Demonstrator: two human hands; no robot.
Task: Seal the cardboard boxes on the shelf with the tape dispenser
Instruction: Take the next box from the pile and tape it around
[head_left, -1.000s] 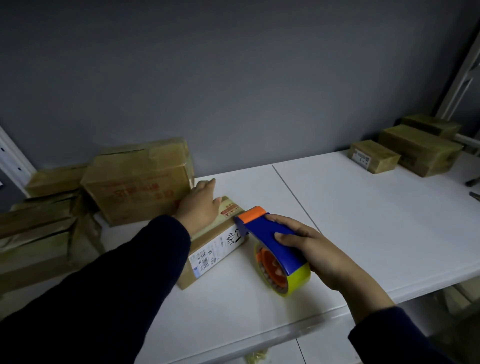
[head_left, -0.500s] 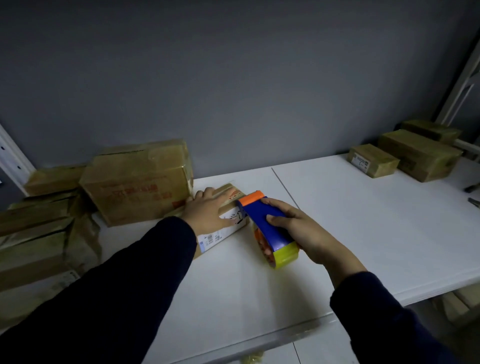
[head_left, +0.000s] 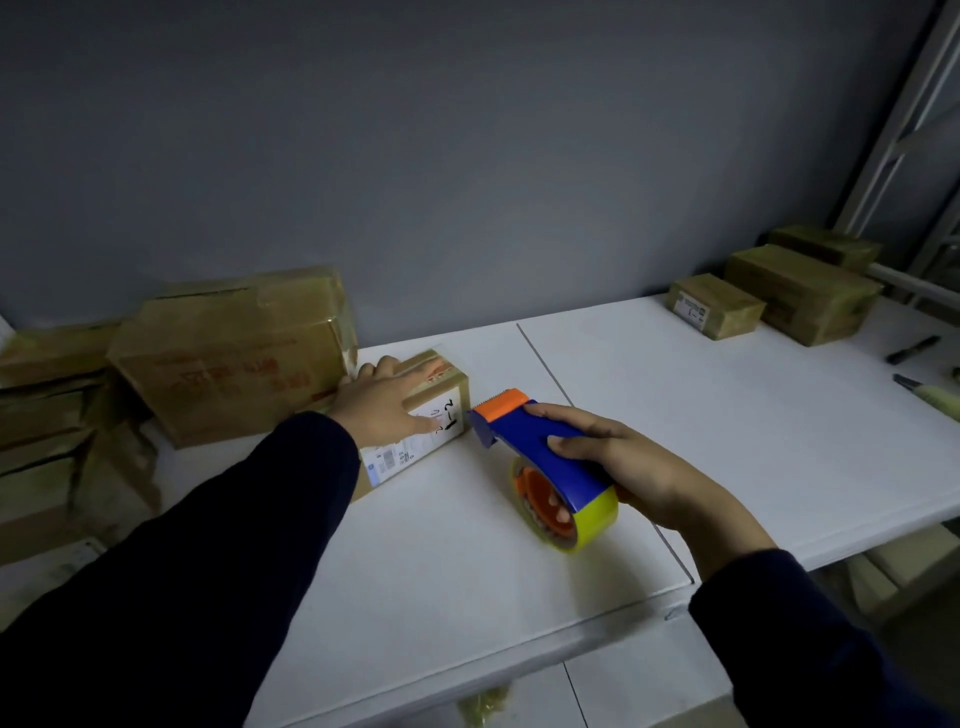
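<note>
A small cardboard box (head_left: 441, 382) with a white label lies on the white shelf (head_left: 649, 415), left of centre. My left hand (head_left: 387, 402) rests flat on top of it, fingers straight. My right hand (head_left: 631, 462) grips a blue tape dispenser (head_left: 540, 452) with an orange blade guard and a yellow tape roll. The dispenser's orange tip sits just right of the box's end, a small gap between them.
A large taped box (head_left: 234, 353) and a stack of flattened boxes (head_left: 47, 415) crowd the left side. Three taped boxes (head_left: 779, 291) stand at the back right by the shelf upright. Dark tools (head_left: 911, 348) lie at the far right edge.
My left hand turned the small box and slid along its top. The dispenser went up against the box end, then drew back slightly to the right.
</note>
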